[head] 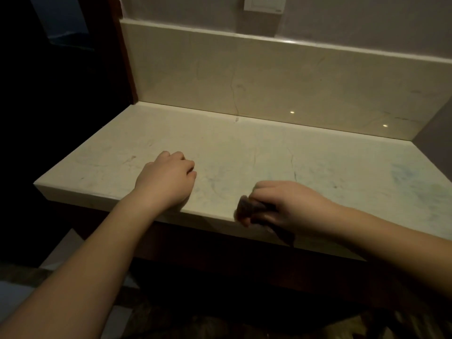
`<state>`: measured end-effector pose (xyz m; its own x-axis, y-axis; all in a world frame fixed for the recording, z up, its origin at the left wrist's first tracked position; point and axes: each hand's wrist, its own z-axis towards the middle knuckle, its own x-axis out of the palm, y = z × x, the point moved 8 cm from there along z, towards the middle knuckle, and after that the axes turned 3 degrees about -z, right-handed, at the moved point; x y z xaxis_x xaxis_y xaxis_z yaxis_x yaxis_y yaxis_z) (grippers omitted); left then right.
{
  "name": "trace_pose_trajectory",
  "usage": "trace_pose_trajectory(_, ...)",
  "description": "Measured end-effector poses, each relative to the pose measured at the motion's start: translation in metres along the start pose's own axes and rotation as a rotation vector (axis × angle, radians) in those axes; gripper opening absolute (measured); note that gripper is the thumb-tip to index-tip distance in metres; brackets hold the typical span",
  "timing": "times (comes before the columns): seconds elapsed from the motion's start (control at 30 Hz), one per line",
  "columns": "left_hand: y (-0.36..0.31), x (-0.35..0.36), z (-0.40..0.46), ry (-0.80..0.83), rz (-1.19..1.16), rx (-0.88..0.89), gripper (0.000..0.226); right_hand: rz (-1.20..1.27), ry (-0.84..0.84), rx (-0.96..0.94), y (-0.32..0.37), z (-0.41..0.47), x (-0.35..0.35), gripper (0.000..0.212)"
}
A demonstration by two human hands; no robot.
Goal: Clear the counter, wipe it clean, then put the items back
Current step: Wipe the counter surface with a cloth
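1. Your left hand (168, 177) rests on the worktop (342, 172) near its front edge, fingers curled, holding nothing.
2. Your right hand (291, 204) grips a dark cloth (252, 207) at the front edge.

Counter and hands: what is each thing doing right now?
Counter: bare of items, faintly smudged at its right end.
Left hand: fingers curled, holding nothing, resting on the counter.
Right hand: gripping the dark cloth at the counter's front edge.
Dark cloth: bunched in the right hand, blurred.
Wall socket: nothing plugged in, as far as shown.
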<state>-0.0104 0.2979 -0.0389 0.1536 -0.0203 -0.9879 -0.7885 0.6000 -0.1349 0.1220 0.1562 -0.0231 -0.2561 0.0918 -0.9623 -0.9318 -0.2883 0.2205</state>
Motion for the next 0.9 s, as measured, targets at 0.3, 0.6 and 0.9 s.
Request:
trace_pose_trajectory(0.3, -0.009, 0.003, -0.004, 0.025, -0.036, -0.108, 0.041, -0.212, -0.023, 0.356, -0.113, 0.019, -0.025, 0.02)
trace_pose_trajectory(0.6, -0.068, 0.005, -0.013, 0.039, -0.152, 0.053, 0.046, 0.035, 0.084, 0.021, -0.031, -0.02, -0.008, 0.023)
trace_pose_trajectory(0.9, -0.078, 0.008, -0.013, 0.101, -0.069, 0.08, 0.048, -0.054, -0.01, 0.241, -0.092, 0.009, -0.021, 0.013)
